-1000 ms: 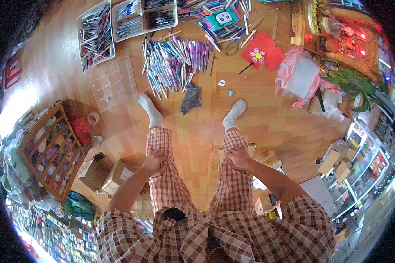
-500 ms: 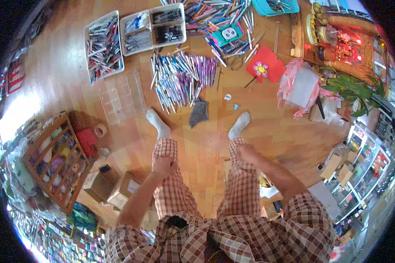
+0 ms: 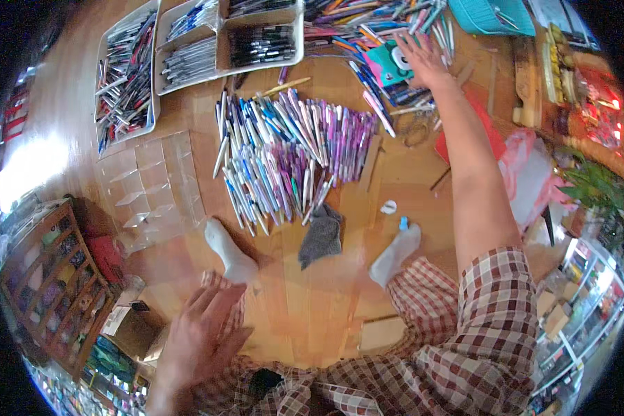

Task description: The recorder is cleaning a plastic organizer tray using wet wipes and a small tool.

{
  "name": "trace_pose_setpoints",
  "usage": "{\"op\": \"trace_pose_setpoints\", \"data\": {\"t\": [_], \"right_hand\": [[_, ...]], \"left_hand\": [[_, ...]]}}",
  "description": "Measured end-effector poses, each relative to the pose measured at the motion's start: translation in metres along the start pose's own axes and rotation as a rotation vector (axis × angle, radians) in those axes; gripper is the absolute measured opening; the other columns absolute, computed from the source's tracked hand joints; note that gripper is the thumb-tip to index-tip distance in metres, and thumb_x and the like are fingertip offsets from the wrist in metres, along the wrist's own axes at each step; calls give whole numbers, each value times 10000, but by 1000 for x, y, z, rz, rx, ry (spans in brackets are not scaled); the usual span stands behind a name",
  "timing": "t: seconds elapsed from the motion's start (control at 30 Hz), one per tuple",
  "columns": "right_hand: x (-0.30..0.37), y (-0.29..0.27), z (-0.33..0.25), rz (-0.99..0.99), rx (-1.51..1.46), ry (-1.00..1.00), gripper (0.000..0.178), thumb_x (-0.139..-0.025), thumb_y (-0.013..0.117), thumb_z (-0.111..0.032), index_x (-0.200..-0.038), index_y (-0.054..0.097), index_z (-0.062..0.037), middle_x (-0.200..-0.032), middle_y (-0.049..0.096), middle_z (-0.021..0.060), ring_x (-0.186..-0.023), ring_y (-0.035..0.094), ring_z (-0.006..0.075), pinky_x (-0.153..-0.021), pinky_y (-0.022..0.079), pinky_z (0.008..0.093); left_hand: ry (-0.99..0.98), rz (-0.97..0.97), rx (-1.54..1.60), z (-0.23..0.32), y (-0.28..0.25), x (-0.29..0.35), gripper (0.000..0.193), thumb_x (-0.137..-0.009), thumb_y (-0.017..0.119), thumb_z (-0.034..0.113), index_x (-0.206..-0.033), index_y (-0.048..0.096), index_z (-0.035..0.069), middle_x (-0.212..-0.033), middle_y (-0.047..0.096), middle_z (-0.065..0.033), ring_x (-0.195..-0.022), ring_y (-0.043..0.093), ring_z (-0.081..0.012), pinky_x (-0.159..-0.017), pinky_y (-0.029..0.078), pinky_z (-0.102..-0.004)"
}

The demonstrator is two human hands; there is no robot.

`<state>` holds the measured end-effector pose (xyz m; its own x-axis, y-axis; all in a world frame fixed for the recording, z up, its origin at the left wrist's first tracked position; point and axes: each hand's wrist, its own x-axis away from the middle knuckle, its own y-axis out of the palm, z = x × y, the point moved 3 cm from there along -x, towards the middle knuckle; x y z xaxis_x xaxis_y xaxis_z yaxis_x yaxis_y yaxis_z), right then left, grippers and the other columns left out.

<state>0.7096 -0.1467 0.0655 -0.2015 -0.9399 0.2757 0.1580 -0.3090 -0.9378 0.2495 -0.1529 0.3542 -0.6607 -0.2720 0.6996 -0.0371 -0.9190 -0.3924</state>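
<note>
Far out in front, my right hand (image 3: pixel 426 61) reaches over a flat teal and pink case (image 3: pixel 392 62) with a cartoon face. Its fingers are spread at the case's right side; whether they press on it is hard to tell. Beneath and around the case lies a heap of loose pens (image 3: pixel 357 15). My left hand (image 3: pixel 204 331) is near my left knee, slightly blurred, its fingers stretched out and holding nothing. Between the two, a bundle of pens (image 3: pixel 291 149) in white, blue and purple is laid in rough rows on the wooden floor.
White trays with sorted pens (image 3: pixel 230 64) and mixed pens (image 3: pixel 126 76) stand at the far left. A clear compartment sheet (image 3: pixel 152 187) lies below them. A grey cloth (image 3: pixel 322 237) is between my feet. A turquoise basket (image 3: pixel 489 17), red paper (image 3: pixel 489 118) and pink-white plastic bag (image 3: pixel 530 170) are right.
My right hand has left my right knee and stretched forward to the case. The left hand has lifted off my left knee and opened. My view has leaned closer to the pens.
</note>
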Motion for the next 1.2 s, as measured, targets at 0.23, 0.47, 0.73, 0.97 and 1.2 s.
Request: {"op": "trace_pose_setpoints", "data": {"t": [0.23,0.47,0.73,0.97,1.2], "right_hand": [[-1,35,19,267,-223,-97,625,-584,696,-163,-1152,462,-46,-1127,518,190,-1088,463,360,-908,374,429],[58,-62,28,239,-601,-113,640,-542,713,-253,-1100,494,-28,-966,581,226,-942,554,365,-807,446,398],[167,-52,-157,334,-841,-152,484,-543,705,-148,-962,502,-16,-882,543,189,-861,541,342,-757,431,414],[228,-139,-286,172,-504,-544,431,-539,682,-122,-930,509,-65,-877,546,150,-858,550,314,-727,453,409],[238,-204,-255,511,-170,-349,492,-572,643,-106,-1032,489,-24,-967,551,204,-916,530,375,-767,437,433]], "left_hand": [[-137,103,-182,19,27,11,465,-656,643,133,-1075,513,-20,-1011,564,-179,-955,530,-365,-827,428,-407],[106,-248,-331,2,38,9,368,-821,577,281,-1129,514,89,-911,583,-155,-874,566,-324,-755,451,-391],[333,-273,-652,-115,142,-101,439,-806,570,324,-1095,514,-3,-1076,553,-191,-1009,520,-352,-883,401,-430],[461,-403,-683,-148,209,-33,470,-794,602,288,-1152,490,5,-1111,539,-183,-1055,504,-338,-904,402,-415],[344,384,-974,-142,50,52,460,-815,560,342,-1190,481,88,-1122,548,-169,-1039,516,-323,-872,417,-413]]}}
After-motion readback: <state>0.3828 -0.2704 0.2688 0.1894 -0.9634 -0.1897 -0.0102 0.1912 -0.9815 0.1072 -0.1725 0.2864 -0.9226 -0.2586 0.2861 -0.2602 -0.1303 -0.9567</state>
